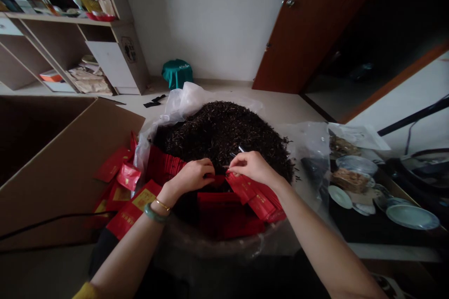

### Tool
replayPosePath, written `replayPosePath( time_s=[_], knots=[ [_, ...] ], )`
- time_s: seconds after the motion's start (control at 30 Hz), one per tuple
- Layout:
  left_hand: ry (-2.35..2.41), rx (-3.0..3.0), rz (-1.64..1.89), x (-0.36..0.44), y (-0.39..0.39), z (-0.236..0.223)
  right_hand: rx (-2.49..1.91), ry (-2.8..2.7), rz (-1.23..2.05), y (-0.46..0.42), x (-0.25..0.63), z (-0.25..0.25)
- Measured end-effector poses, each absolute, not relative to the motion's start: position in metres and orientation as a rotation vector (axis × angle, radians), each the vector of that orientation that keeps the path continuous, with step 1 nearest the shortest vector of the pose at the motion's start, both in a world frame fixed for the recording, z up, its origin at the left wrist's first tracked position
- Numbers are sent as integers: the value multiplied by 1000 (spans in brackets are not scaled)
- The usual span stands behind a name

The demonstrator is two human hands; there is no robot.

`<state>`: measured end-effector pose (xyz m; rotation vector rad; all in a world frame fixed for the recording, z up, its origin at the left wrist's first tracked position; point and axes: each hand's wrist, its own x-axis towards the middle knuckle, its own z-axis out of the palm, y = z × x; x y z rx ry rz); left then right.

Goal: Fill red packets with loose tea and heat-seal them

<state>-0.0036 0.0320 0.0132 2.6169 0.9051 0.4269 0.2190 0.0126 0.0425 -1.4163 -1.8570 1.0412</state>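
Note:
A large heap of dark dried tea leaves (231, 126) fills a clear plastic bag (187, 98) in front of me. My left hand (196, 175), with a jade bangle and a gold bracelet at the wrist, is curled closed over the front of the heap; its fingertips hide what they may hold. My right hand (254, 167) pinches the top edge of a small red packet (240, 187). A thin pale-ended stick (241, 149) pokes out behind its knuckles. Below both hands lie red packets (228, 215), and a tight row of red packets (163, 166) stands to the left.
On the left is an open cardboard box (115, 126), with loose red packets (129, 212) beside it. To the right, a dark tray (361, 229) bears dishes and a lidded bowl (412, 216). Behind are a shelf unit (135, 56), a green bin (177, 74) and a wooden door (308, 23).

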Motion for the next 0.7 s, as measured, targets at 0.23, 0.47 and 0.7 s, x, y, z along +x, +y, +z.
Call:
replayPosePath(
  time_s=[0.23,0.47,0.7],
  knots=[
    [952,2640,466,-5,31,14,-1273,-1991,670,9,215,42],
    [921,2549,510,-1,30,13,-1485,-2524,463,-1,192,28],
    [998,2107,737,3,32,5,-1431,-2380,512,6,195,18]
  ],
)
